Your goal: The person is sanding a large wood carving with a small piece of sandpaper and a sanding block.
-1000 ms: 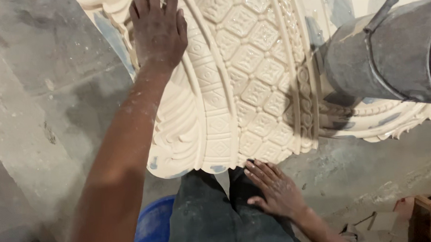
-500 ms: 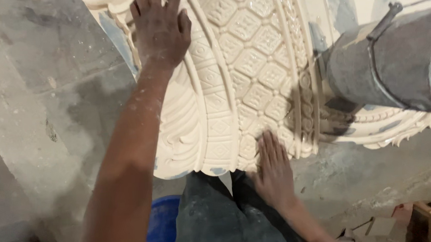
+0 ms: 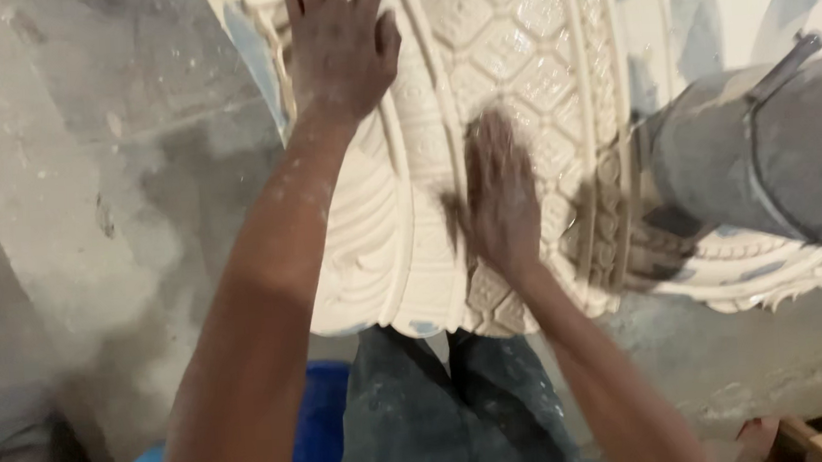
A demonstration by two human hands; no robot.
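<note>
Change: your right hand (image 3: 499,197) has risen from the panel's lower edge onto the lattice.
Left hand (image 3: 338,50): fingers spread flat, gripping nothing, on the ribbed border.
Carved plaster panel (image 3: 524,53): lies before your knees.
Right fingers: flat, blurred.
Grey pipe (image 3: 768,157): right.

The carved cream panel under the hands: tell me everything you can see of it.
The carved cream panel looks like cast plaster: a field of raised diamond tiles, ribbed bands and a scalloped, leaf-cut edge. It lies across the person's lap, over dark trousers, above the grey floor. The left hand presses flat near its top edge; the right hand, blurred, lies on the diamond field. A grey metal pipe overlaps its right side.
</note>
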